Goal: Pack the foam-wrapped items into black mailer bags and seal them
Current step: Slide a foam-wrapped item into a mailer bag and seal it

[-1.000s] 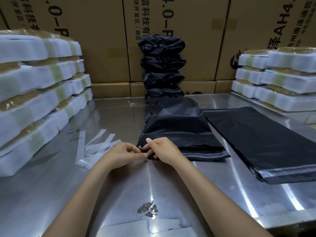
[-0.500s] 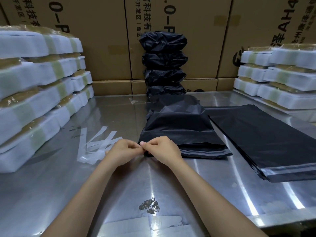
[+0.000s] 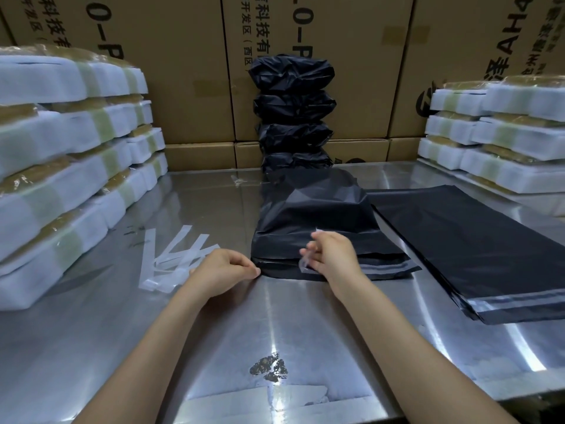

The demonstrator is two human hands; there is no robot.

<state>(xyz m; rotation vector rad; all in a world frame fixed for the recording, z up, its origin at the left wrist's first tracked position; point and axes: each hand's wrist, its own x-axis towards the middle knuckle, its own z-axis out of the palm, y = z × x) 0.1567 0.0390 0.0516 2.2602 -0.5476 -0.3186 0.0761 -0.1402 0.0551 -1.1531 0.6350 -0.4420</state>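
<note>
On steel table (image 3: 91, 347), left hand (image 3: 221, 272) pinches filled mailer bag (image 3: 315, 234) corner; right hand (image 3: 331, 255) pinches clear strip (image 3: 305, 261).

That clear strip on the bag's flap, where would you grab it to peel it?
Pinch the lifted end of the clear strip at the filled bag's near left corner, coming from the front edge; it already curls free there, pinched by the right hand.
</note>
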